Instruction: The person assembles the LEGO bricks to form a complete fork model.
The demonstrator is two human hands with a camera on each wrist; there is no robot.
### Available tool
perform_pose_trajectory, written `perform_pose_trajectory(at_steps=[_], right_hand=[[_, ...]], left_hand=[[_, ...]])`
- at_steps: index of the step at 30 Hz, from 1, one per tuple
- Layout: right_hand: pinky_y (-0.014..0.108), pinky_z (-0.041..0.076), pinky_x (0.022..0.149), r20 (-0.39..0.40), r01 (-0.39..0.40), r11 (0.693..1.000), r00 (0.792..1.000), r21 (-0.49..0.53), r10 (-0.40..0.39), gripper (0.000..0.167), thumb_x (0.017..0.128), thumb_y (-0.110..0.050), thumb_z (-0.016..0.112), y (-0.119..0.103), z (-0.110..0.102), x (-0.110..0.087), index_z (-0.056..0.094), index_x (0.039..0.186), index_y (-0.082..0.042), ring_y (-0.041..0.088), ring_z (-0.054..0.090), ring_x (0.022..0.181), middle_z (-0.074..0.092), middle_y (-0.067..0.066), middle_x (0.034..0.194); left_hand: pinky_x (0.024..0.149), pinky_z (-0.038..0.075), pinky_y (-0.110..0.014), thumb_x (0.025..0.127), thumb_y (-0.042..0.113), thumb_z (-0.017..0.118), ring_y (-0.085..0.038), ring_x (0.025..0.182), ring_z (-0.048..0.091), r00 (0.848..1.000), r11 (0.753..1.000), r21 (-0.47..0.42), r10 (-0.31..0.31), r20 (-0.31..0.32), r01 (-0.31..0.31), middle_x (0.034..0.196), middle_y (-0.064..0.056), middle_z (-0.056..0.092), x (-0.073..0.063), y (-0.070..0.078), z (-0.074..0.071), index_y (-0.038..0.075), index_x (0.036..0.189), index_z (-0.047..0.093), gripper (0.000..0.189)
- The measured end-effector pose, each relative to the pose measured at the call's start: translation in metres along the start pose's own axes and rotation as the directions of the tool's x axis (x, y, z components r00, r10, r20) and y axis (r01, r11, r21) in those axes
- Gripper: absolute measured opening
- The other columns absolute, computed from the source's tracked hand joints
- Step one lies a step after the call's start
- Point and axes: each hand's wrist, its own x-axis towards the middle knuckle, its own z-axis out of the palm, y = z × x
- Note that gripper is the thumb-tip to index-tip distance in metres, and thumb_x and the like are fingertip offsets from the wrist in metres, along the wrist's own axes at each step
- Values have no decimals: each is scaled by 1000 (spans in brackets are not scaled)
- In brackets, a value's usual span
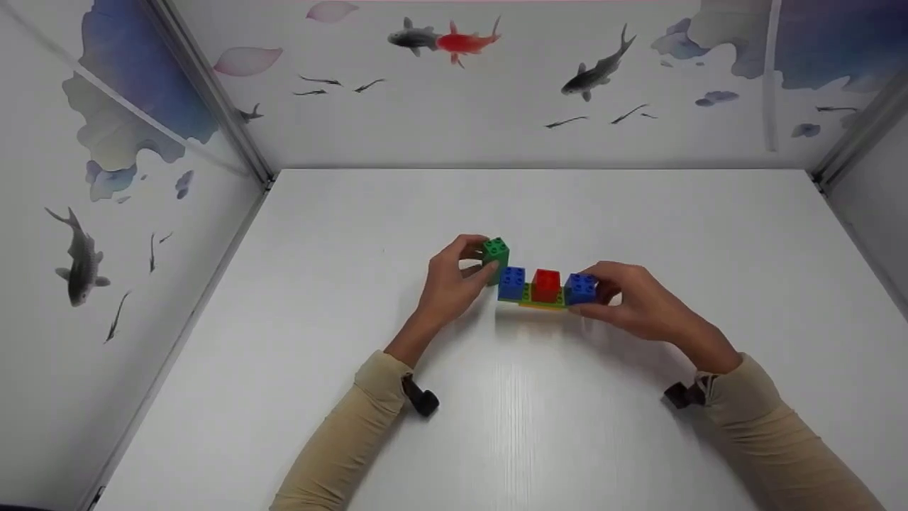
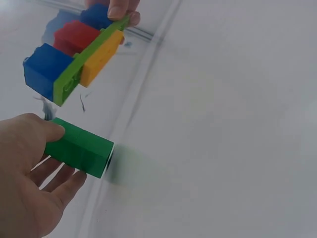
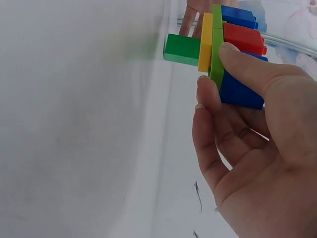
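Between the thumb and fingers of my left hand (image 1: pixel 452 284) is an upright green stack of toy bricks (image 2: pixel 81 148), its studs facing up. My right hand (image 1: pixel 642 301) pinches the right end of a toy brick assembly. That assembly has a long light-green base (image 3: pixel 217 54) with a blue brick (image 1: pixel 512 282) at its left end, a red brick (image 1: pixel 546 285) in the middle and another blue brick (image 1: pixel 581 287) at the right end. A yellow brick (image 2: pixel 101 58) is fixed beneath the base. In the left wrist view, the assembly and the green stack are apart.
Both hands work above a white tabletop (image 1: pixel 340 234). White panels with painted fish (image 1: pixel 599 71) stand at the back and left. Each wrist wears a black camera, the left camera (image 1: pixel 424 402) close over the table.
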Motion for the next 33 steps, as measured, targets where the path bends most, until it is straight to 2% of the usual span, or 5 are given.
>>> perform_pose_trajectory(at_steps=[13,18,25,28,33], right_hand=[[22,62,81,-146,84,996,986,-3,-84,42,90,-13,90,-3,-7,-1,72,128,-13,16,69,91,74,0,113],[18,60,80,-178,94,996,980,-5,-93,41,90,-13,90,-7,-9,-1,72,128,-13,16,69,91,73,0,112],[15,59,79,-192,123,992,974,0,-120,39,92,-17,88,-11,-12,-4,72,128,-15,14,68,89,72,-3,111],[15,59,79,-198,147,989,970,10,-142,38,93,-17,88,-13,-14,-4,73,128,-16,13,68,88,71,-4,110],[15,59,80,-193,151,988,970,-13,-151,41,92,-14,88,-15,-15,-5,71,130,-16,11,68,89,71,-4,112]], left_hand=[[102,60,-27,98,5,79,-11,127,70,991,997,-78,27,129,-17,135,4,74,-9,7,9,20,140,70,46],[104,59,-30,100,10,78,-14,131,69,978,993,-117,19,209,6,136,5,74,-13,9,15,21,141,70,43],[107,58,-30,100,14,79,-12,127,70,948,985,-169,18,317,38,134,7,76,-19,9,23,19,138,72,39],[109,57,-29,100,17,79,-9,128,70,940,986,-163,20,341,38,136,7,74,-22,10,26,20,139,71,40],[110,56,-28,99,26,81,-11,130,69,934,988,-139,-20,358,74,137,9,73,-26,14,31,20,141,69,44]])
